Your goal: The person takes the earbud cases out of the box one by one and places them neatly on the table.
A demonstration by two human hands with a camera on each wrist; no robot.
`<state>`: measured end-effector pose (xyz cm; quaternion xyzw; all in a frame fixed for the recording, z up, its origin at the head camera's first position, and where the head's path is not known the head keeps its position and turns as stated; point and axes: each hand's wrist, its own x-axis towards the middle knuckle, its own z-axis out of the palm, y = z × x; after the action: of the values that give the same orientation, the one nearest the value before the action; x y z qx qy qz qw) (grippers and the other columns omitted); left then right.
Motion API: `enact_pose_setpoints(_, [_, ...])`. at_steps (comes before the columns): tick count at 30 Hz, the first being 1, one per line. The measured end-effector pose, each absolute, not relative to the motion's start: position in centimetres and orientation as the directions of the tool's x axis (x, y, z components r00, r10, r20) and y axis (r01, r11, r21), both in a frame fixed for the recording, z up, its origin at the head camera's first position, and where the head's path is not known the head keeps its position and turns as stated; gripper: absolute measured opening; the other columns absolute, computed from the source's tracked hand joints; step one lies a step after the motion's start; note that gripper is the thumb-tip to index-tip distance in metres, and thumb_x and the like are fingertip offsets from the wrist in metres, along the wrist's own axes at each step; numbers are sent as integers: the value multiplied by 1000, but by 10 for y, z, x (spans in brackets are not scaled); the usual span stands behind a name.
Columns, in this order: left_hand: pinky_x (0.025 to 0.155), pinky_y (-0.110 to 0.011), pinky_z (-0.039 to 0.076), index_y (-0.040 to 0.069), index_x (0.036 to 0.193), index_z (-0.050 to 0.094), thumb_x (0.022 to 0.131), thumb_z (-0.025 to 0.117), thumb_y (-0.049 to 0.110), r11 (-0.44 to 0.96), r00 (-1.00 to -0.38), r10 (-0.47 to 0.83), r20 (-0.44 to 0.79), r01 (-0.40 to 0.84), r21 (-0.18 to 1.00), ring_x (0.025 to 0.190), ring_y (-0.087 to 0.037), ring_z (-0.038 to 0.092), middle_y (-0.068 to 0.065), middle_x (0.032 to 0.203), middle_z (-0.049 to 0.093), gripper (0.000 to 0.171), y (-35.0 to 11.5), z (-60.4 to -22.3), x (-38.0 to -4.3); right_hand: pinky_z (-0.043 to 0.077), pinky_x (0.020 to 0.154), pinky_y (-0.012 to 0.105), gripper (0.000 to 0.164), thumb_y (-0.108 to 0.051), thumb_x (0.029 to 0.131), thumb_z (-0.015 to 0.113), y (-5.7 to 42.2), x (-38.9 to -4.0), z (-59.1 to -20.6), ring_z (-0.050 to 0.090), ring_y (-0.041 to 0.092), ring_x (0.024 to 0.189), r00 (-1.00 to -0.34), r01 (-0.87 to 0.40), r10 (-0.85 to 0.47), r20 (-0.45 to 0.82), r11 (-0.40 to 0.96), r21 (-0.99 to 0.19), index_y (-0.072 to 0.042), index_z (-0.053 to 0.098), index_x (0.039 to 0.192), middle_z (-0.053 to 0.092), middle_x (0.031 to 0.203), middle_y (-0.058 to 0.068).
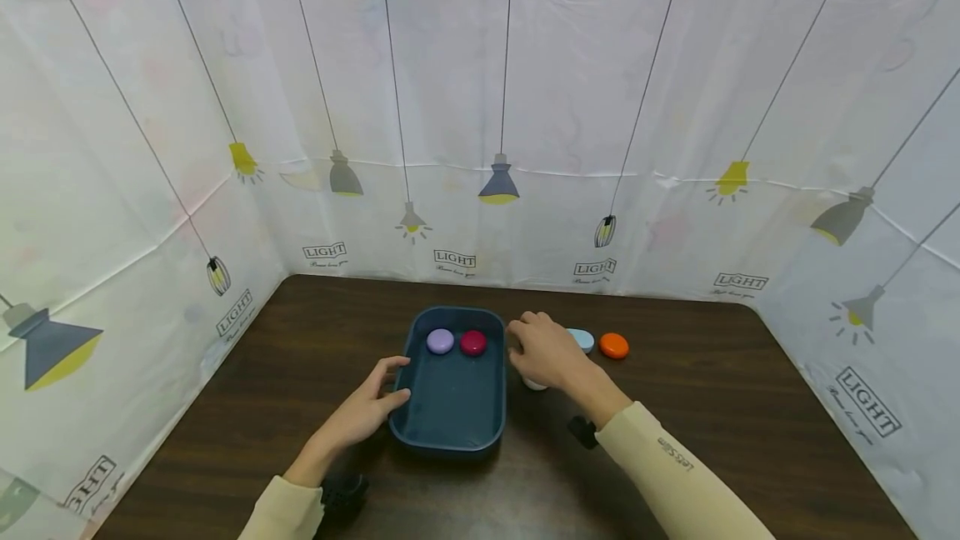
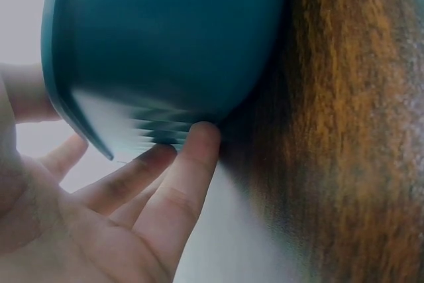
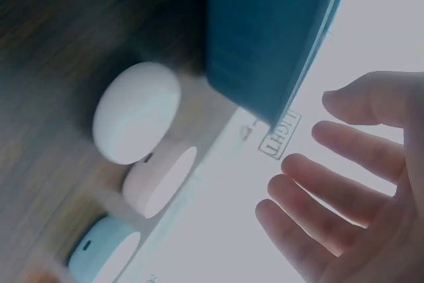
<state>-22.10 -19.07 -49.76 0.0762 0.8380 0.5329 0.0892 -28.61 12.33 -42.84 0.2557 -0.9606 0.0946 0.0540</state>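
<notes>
A dark blue rectangular tray (image 1: 450,432) stands on the table, with a lilac rounded disc (image 1: 440,341) and a dark red rounded disc (image 1: 472,343) inside at its far end. My left hand (image 1: 367,407) rests its extended fingertips (image 2: 199,140) against the tray's left outer side. Just beyond the right rim hovers my right hand (image 1: 551,352), its loosely spread fingers (image 3: 331,183) holding nothing. Below it lie a white rounded piece (image 3: 137,113), a pale pink one (image 3: 159,180) and a light blue one (image 3: 103,250); the head view hides the pink piece behind the hand.
An orange rounded disc (image 1: 613,346) lies right of the light blue piece on the dark wooden table (image 1: 315,332). White sheeting (image 1: 450,65) printed with lamps surrounds the table at the back and sides.
</notes>
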Motion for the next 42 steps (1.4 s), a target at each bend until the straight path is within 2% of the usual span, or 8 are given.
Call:
enact_pose_setpoints(10, [102,-59,44,19,152,39,105,58,21,419,-971,231,-65,39,907,136,-42,45,-17,157,35,50,-192,-499,-222,55,86,42,31,-21,94,68,102,-289,-420,57,26,103,-839,-536,-509,194,834,-130,-9,70,123,64,118,9])
enact_pose_setpoints(21, [101,-58,45,18,151,40,105,58,20,424,-973,221,-64,37,905,134,-41,48,-19,156,37,49,-192,-499,-220,54,89,43,33,-24,96,66,76,-302,-423,57,26,105,-809,-580,-550,208,805,-127,-9,68,125,62,119,9])
enact_pose_setpoints(36, [98,-54,47,17,150,39,105,57,18,399,-972,225,-60,36,916,130,-39,52,-21,152,39,48,-190,-499,-221,54,86,46,35,-26,95,64,48,-320,-440,56,27,106,-834,-551,-548,59,827,-112,-11,67,127,60,119,10])
enact_pose_setpoints(42, [98,-55,48,18,150,39,106,56,19,392,-970,236,-57,42,919,130,-38,52,-22,151,41,48,-192,-499,-223,53,89,49,38,-29,96,65,41,-327,-449,57,30,113,-851,-521,-524,-19,850,-78,-11,65,129,60,125,12])
